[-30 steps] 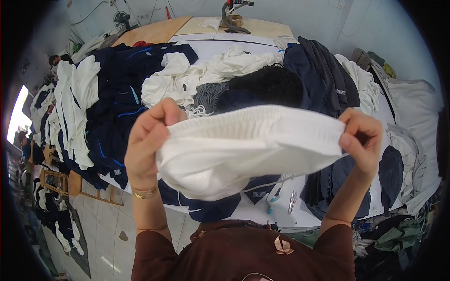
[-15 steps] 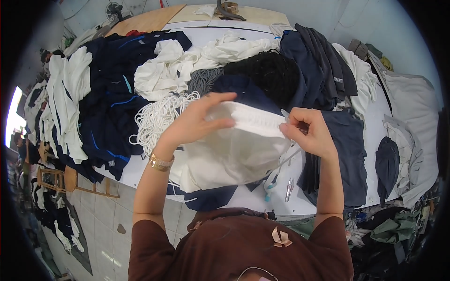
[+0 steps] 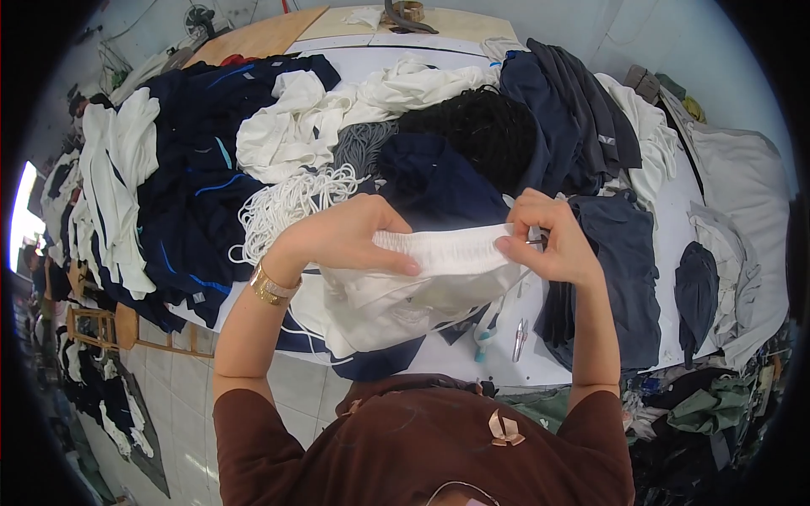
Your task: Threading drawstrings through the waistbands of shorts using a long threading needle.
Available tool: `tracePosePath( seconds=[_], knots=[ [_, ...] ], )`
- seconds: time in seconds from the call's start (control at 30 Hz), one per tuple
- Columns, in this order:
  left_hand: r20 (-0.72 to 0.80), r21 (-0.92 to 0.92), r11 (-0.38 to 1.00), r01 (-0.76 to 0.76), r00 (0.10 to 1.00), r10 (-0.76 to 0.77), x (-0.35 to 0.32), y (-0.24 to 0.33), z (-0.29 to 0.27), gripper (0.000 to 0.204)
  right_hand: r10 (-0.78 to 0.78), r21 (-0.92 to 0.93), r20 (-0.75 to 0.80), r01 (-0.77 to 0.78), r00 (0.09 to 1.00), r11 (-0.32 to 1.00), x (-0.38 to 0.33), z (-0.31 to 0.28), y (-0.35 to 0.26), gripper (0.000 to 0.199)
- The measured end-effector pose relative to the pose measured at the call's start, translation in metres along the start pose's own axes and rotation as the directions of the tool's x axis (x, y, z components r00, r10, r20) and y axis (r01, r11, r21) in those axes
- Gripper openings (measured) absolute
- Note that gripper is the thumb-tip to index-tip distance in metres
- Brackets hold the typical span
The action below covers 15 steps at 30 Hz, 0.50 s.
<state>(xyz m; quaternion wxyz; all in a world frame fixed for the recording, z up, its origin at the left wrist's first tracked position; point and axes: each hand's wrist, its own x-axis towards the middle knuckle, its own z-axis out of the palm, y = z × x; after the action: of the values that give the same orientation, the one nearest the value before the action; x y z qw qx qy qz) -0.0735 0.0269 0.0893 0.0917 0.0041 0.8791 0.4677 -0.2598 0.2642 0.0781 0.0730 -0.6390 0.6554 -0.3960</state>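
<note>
Both my hands hold a white garment with a ribbed elastic waistband (image 3: 447,251) just above the table's near edge. My left hand (image 3: 350,238) lies flat along the waistband's left part, thumb under it, a gold bracelet on the wrist. My right hand (image 3: 548,236) pinches the waistband's right end and seems to hold a small metal tool against it. The garment's body (image 3: 396,308) hangs bunched below my hands. Under it lies a dark navy piece (image 3: 380,363).
A white table (image 3: 675,211) carries heaps of navy (image 3: 198,177), white (image 3: 295,126) and grey (image 3: 574,110) garments, a bundle of white cord (image 3: 291,202), a black cord pile (image 3: 477,131). Small snips (image 3: 519,337) and a teal-handled tool (image 3: 485,325) lie near the front edge. Tiled floor at left.
I have lowered the white garment from in front of my face down to the table. My hands have come closer together along its waistband.
</note>
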Motion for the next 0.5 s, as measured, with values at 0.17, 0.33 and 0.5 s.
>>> tracePosePath(
  seconds=[0.17,0.33,0.5],
  knots=[
    [0.007,-0.059,0.998,-0.011,1.0,0.011,0.013,0.006,0.013,0.042,-0.039,0.134,-0.009,0.039,0.999,0.99,0.009,0.026,-0.019,0.047],
    [0.048,-0.017,0.997,-0.078,0.996,0.079,0.023,0.006,0.027,0.046,0.101,0.218,0.039,-0.107,0.994,0.97,0.012,0.038,-0.032,0.047],
    [0.205,-0.143,0.988,0.054,0.978,-0.023,0.008,-0.009,0.014,0.04,0.309,0.175,-0.03,-0.3,0.95,0.938,-0.002,0.008,-0.019,0.034]
  ],
)
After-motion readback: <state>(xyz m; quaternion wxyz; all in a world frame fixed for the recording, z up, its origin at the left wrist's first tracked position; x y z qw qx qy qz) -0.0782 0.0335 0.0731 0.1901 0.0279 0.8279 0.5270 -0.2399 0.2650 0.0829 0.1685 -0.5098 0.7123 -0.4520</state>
